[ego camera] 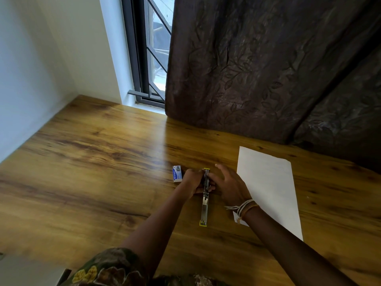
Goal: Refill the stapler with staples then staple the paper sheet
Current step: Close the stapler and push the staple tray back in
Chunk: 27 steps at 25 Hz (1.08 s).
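A metal stapler with yellow ends lies swung fully open in a long line on the wooden table. My left hand grips its far half from the left. Against the same part from the right rests my right hand, fingers partly spread; whether it holds staples is hidden. A small blue and white staple box sits just left of my left hand. The white paper sheet lies flat to the right, partly under my right wrist.
A dark brown curtain hangs down to the table's far edge on the right. A barred window and white wall close off the far left. Bare wood spreads to the left of the box.
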Motion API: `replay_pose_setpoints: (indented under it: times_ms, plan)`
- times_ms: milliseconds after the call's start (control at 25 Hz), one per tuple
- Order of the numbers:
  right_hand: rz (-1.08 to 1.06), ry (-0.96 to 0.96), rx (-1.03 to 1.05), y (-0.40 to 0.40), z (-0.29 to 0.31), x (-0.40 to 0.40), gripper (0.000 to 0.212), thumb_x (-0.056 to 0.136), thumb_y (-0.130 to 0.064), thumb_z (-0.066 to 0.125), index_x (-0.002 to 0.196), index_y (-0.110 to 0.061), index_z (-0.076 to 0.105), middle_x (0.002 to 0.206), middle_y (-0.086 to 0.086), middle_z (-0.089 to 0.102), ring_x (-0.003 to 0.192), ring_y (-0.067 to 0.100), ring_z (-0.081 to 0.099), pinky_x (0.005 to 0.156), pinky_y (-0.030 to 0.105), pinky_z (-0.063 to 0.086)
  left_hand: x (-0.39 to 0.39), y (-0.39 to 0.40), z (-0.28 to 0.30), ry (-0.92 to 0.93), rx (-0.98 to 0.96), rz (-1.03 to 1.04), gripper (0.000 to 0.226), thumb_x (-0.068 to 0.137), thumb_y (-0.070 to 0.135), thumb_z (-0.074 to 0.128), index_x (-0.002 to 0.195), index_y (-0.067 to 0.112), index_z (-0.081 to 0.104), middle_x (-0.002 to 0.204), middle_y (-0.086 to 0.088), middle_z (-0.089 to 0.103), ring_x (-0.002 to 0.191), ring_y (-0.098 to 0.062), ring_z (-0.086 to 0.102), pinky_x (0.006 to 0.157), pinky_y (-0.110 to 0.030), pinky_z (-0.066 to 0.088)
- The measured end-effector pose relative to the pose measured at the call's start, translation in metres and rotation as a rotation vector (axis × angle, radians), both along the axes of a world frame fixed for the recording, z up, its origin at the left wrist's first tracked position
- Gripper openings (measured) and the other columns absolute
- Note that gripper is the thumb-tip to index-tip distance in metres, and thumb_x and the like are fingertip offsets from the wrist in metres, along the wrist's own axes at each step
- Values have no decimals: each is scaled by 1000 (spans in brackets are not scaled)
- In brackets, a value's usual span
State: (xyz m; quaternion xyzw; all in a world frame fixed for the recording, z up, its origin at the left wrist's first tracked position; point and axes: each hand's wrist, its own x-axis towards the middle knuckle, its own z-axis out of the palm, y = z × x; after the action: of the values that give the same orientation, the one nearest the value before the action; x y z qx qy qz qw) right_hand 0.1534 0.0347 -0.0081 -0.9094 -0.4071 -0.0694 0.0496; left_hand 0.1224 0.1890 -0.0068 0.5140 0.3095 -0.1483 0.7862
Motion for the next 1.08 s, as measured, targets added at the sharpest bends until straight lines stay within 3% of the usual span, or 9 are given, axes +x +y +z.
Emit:
replay_pose_setpoints:
  times_ms: [200, 320, 400, 480, 520, 680, 880, 1080]
  plan:
    - [-93, 83, 73, 2, 0, 2, 58, 78, -6, 63, 132, -19, 50, 138, 21, 48, 119, 41, 53, 92, 46, 52, 0, 0, -1, 15, 8, -18, 38, 103, 25, 40, 107, -5, 63, 96, -22, 72, 80, -30, 71, 81, -41, 59]
    - [-119, 428, 376, 0, 1, -3, 61, 77, -20, 61, 135, -25, 42, 127, 3, 54, 114, 20, 55, 90, 28, 51, 1, -1, -1, 24, 3, -6, 41, 103, 26, 39, 112, -7, 62, 96, -21, 71, 77, -29, 70, 76, -39, 58]
    - [-129, 615, 468, 1, 2, -8, 73, 71, -37, 73, 135, -29, 38, 113, -6, 56, 104, 6, 55, 86, 19, 50, 3, -1, -2, 27, 30, 4, 38, 103, 25, 41, 117, -5, 59, 108, -24, 68, 90, -35, 69, 82, -44, 57]
    - [-201, 713, 504, 5, 3, -9, 85, 65, -44, 81, 136, -27, 38, 107, -9, 56, 98, 2, 56, 77, 10, 46, 4, 0, -4, 32, 78, 4, 35, 102, 24, 43, 120, -2, 58, 116, -24, 65, 102, -36, 66, 87, -47, 55]
    - [-254, 745, 535, 7, 3, -8, 84, 66, -43, 81, 136, -26, 39, 104, -9, 58, 96, 3, 57, 74, 8, 45, 4, 0, -4, 35, 81, 4, 33, 102, 23, 44, 119, -1, 58, 114, -22, 65, 98, -34, 66, 84, -45, 55]
    - [-400, 784, 660, 11, 0, -3, 66, 74, -34, 78, 131, -20, 46, 93, -7, 63, 88, 8, 63, 68, 12, 46, 4, 0, -3, 28, -13, 16, 28, 102, 22, 44, 113, 0, 58, 93, -17, 64, 73, -27, 64, 77, -43, 56]
    - [-433, 747, 680, 14, -1, -2, 52, 78, -27, 75, 124, -16, 52, 93, 1, 66, 88, 17, 65, 75, 24, 52, 4, 2, -4, 26, -21, 11, 26, 102, 22, 42, 98, 3, 59, 81, -16, 66, 68, -26, 67, 70, -39, 58]
    - [-313, 685, 608, 8, -1, -8, 43, 85, -6, 63, 125, -16, 51, 99, -3, 61, 98, 18, 63, 81, 22, 54, 5, 2, -6, 38, -19, 10, 34, 103, 25, 39, 107, -2, 60, 81, -16, 70, 68, -26, 70, 67, -38, 60]
